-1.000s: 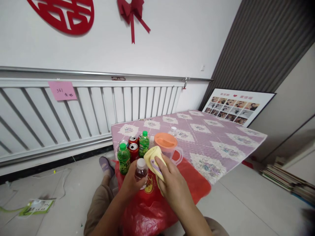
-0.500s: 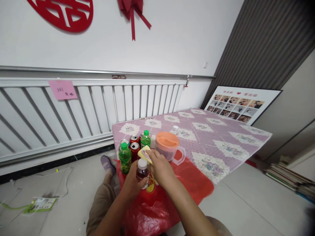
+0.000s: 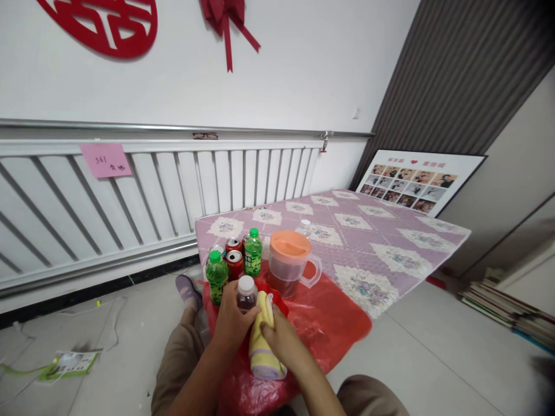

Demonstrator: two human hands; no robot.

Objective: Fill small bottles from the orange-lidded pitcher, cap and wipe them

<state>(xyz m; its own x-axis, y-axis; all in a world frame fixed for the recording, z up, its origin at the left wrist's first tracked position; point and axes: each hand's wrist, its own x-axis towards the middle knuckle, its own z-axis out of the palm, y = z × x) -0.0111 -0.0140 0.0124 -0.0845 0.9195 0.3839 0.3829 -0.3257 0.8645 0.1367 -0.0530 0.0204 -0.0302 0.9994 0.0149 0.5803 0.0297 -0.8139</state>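
Bottle (image 3: 247,293), white-capped and upright in the head view, sits within the grasp of the left hand (image 3: 234,316), its cap rising above the grip. Just right of that hold, the right hand (image 3: 281,335) clasps a folded yellow cloth (image 3: 263,349), which stretches from the bottle's side toward the wearer; whether it presses on the bottle is hard to tell. Beyond the grips stand red cans (image 3: 235,263) and a jug (image 3: 286,268) with an orange lid, over red plastic sheeting (image 3: 336,312).
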